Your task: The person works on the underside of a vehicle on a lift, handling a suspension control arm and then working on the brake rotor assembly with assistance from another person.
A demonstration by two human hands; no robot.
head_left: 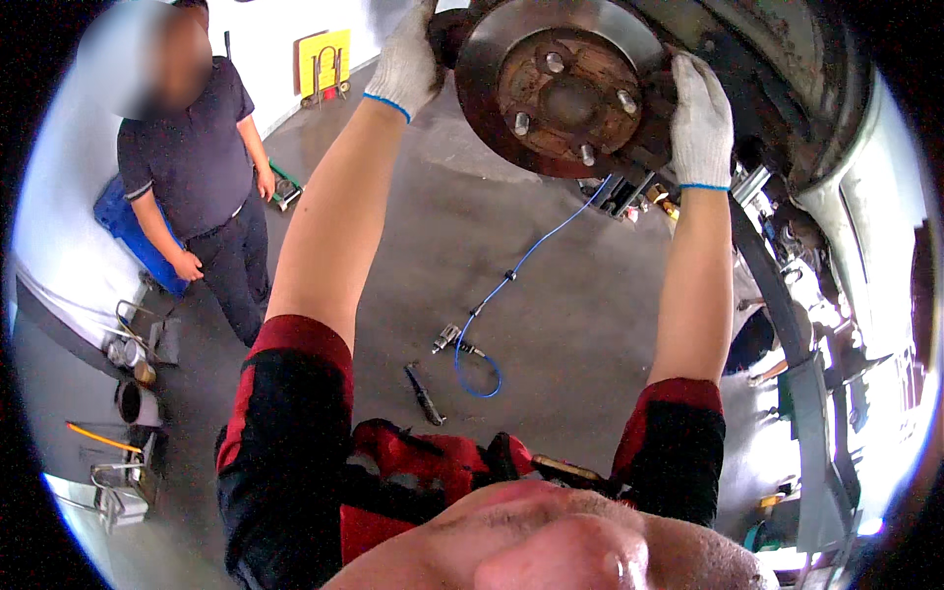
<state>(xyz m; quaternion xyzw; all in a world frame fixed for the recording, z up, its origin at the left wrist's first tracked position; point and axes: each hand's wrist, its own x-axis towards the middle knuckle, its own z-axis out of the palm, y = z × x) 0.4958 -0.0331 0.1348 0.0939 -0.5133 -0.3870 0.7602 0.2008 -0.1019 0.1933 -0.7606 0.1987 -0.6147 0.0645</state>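
A brake disc [617, 28] is mounted under the raised car, overhead at the top of the view. Its rusty hub [572, 98] carries several shiny wheel studs. My left hand [406, 64], in a white knit glove with a blue cuff, is closed at a dark part [450, 35] by the disc's left edge; its fingertips are hidden. Wearing a matching glove, my right hand [702, 128] curls its fingers against dark metal beside the disc's right edge. What that metal is cannot be made out. Both arms are stretched upward.
An air impact wrench [448, 338] on a blue hose [539, 241] lies on the floor beside a black-handled tool [425, 395]. Another person [192, 147] stands at the left. A yellow board [323, 64] stands by the wall. Bodywork [854, 172] curves down the right side.
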